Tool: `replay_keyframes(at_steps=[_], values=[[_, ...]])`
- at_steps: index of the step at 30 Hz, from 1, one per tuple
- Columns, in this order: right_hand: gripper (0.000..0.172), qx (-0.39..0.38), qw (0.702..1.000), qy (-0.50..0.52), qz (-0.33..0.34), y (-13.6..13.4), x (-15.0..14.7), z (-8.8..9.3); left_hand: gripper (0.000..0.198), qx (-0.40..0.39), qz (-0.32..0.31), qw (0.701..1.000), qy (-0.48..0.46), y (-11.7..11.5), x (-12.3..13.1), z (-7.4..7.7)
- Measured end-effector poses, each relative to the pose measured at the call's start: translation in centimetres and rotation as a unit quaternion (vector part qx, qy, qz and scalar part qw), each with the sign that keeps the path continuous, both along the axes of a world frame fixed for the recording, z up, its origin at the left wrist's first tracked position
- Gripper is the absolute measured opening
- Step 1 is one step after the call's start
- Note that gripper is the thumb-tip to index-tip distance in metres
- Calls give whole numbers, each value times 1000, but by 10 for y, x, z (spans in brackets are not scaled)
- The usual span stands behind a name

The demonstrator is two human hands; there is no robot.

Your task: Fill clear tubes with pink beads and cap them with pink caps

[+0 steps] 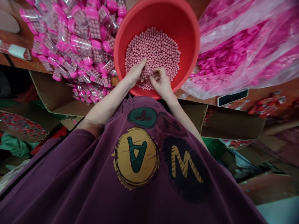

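"What sat in the round red plastic basin [161, 18]?"

"Small round pink beads [156, 51], heaped at its bottom."

"And the hands?"

"The left hand [134, 73] lay half open, the right hand [162, 84] curled, both touching the beads, holding nothing I could make out."

"Around it?"

"Clear pink-capped packs [79, 40] on a brown table [16, 63], and a clear bag of pink pieces [224, 62] beside the basin."

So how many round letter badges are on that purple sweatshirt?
4: a green one and a dark red one near the neckline, a yellow one and a black one below them. Others may be hidden.
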State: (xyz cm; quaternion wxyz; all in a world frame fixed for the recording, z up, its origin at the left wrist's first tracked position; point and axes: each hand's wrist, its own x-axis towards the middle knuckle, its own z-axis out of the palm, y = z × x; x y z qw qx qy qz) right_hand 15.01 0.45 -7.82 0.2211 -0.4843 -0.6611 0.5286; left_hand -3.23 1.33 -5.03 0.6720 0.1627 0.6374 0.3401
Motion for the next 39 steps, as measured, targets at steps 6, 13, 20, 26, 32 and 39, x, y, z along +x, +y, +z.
replay_keyframes(at_steps=[6, 13, 20, 26, 32, 39], values=[[56, 51, 999, -3, -1, 12, 0, 13, 82, -41, -10, 998, -40, 2, 0, 3], [42, 70, 990, -64, 106, 31, 7, 28, 87, -31, -80, 996, -31, 0, -1, 13], [43, 43, 982, -115, 145, 43, 9, 32, 93, -18, -139, 989, -56, 1, -2, 23], [56, 31, 994, -89, 59, 39, 16, 23, 83, -35, -106, 990, -82, 5, -4, 27], [49, 37, 995, -77, 43, 37, 17, 27, 81, -71, -70, 993, -55, 4, -6, 36], [44, 43, 990, -93, 100, 42, 3, 42, 81, -41, -63, 995, -58, 0, -3, 26]])
